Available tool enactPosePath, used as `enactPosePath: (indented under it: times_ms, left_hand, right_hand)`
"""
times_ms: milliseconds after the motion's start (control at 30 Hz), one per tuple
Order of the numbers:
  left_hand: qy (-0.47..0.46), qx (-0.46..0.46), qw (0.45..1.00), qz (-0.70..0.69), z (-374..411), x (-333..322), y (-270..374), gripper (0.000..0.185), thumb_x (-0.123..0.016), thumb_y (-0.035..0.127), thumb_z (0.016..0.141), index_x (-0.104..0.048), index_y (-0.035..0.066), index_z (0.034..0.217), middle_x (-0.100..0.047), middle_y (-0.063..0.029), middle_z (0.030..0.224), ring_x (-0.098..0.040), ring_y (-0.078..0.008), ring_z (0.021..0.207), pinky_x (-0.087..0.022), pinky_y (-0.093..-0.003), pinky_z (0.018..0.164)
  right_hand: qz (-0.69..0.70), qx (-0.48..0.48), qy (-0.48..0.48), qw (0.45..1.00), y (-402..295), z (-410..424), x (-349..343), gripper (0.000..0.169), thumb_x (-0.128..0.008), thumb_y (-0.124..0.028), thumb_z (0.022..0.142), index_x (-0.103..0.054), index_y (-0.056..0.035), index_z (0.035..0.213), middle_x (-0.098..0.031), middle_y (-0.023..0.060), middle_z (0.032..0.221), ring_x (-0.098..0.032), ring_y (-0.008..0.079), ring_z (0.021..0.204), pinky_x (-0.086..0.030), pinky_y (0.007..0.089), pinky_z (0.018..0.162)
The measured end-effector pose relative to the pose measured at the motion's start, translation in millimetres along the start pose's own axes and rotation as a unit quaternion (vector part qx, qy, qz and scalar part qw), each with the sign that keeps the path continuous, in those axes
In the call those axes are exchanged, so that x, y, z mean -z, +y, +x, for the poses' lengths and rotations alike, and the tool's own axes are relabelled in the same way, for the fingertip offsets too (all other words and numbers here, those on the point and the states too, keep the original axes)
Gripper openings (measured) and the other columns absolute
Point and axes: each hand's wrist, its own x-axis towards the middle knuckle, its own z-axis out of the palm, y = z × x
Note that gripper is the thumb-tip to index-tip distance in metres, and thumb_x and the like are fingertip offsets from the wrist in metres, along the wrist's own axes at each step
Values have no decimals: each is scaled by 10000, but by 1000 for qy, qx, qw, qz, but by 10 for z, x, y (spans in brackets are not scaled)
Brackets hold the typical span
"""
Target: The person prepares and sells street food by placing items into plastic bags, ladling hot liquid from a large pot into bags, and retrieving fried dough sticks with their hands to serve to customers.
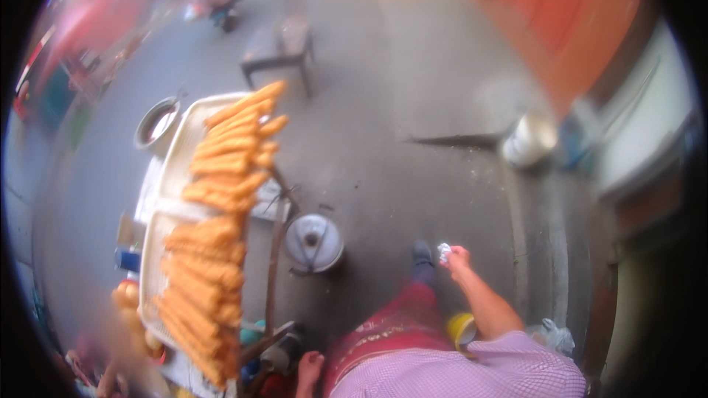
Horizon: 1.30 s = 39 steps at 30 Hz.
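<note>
My right hand [458,261] is held out over the grey floor, shut on a small crumpled silvery-white wad [444,252], possibly foil or plastic. My left hand [311,367] hangs low beside the red apron [392,323], its fingers curled; whether it holds anything is not visible. Left of me, two pale trays [171,146] stand end to end on a stand. Long golden fried dough sticks [191,301] lie in rows across them, some reaching past the right edge. A round lidded metal pot [314,243] sits on the floor between the stand and my foot [422,252].
A metal bowl [157,124] stands beyond the trays. Ahead is a dark chair [282,50]. A white bucket [529,140] stands by the right-hand ledge, a yellow container [462,329] by my right side. Blurred people [108,378] show at lower left, near round buns [128,298].
</note>
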Motion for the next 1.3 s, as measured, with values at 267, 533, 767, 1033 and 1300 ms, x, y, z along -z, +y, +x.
enactPosePath:
  times_ms: [267,533,767,1033,1300]
  left_hand:
    - [-178,30,976,126,-32,-879,1387,218,-561,261,980,-645,73,1051,-650,-93,973,-588,-213,878,-485,-397,785]
    - [-121,251,959,-59,770,-1647,2808,119,-551,162,969,-633,100,1028,-656,-92,1002,-610,-229,888,-501,-413,765]
    - [-61,83,988,113,959,-2501,3432,159,-633,213,941,-634,54,937,-639,-53,829,-582,-182,746,-494,-364,646]
    - [-5,-278,877,392,415,-2602,2539,168,-602,204,950,-646,43,947,-637,-68,822,-603,-197,747,-513,-384,670]
    - [277,119,951,-66,159,-2935,2478,153,-582,165,939,-657,44,883,-653,-116,795,-642,-218,694,-512,-372,638]
  right_hand:
    - [66,2,91,994,-1265,2096,603,203,-696,12,843,-651,-23,1038,-682,61,820,-600,122,590,-471,280,452]
    - [262,145,236,924,-3499,5509,2881,310,-471,-99,998,-525,-10,1290,-664,162,996,-680,258,780,-605,356,658]
    - [47,160,3,986,-2825,6069,2484,91,-568,4,886,-573,-39,966,-626,109,774,-635,228,611,-559,375,519]
    - [-459,273,-511,674,-731,3360,135,359,-617,-258,901,-641,-60,1199,-673,177,1150,-633,376,1088,-497,477,952]
    - [-457,318,-613,561,-1398,1797,-911,387,-611,-238,922,-635,-26,1245,-678,169,1216,-668,296,1092,-525,395,947]
